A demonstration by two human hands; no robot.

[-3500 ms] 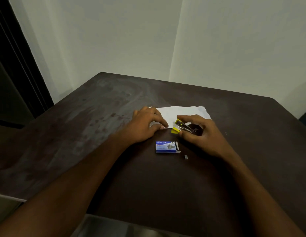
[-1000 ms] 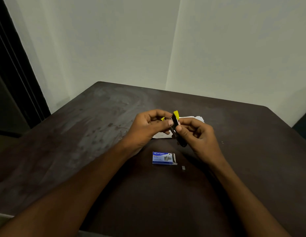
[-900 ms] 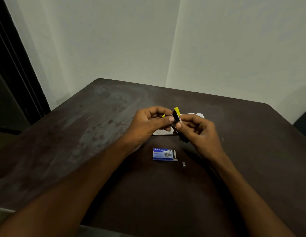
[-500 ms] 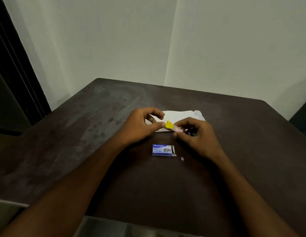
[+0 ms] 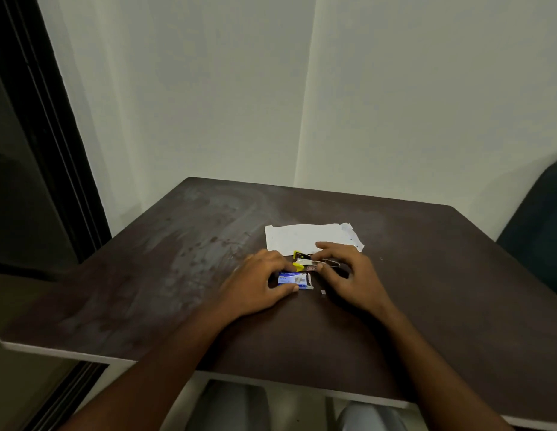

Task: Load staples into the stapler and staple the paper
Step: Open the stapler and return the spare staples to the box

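A small yellow-and-black stapler (image 5: 305, 261) lies on the dark table, swung apart with its metal staple channel showing. My right hand (image 5: 348, 273) pinches it from both sides. Just in front of it sits a blue staple box (image 5: 292, 279) with its flap out. My left hand (image 5: 258, 283) is closed around the box's left end, thumb under its front edge. A folded white paper (image 5: 305, 239) lies flat behind the stapler. A tiny piece of staples (image 5: 323, 292) rests to the right of the box.
The brown table (image 5: 146, 290) has a white front edge close to me. Grey walls meet in a corner behind it. A dark chair (image 5: 538, 225) stands at the right, a black door frame (image 5: 53, 135) at the left. My knees show under the table.
The stapler came down from mid-air to the table in front of the paper. My left hand left the stapler and moved back to the staple box. The head camera tilted up.
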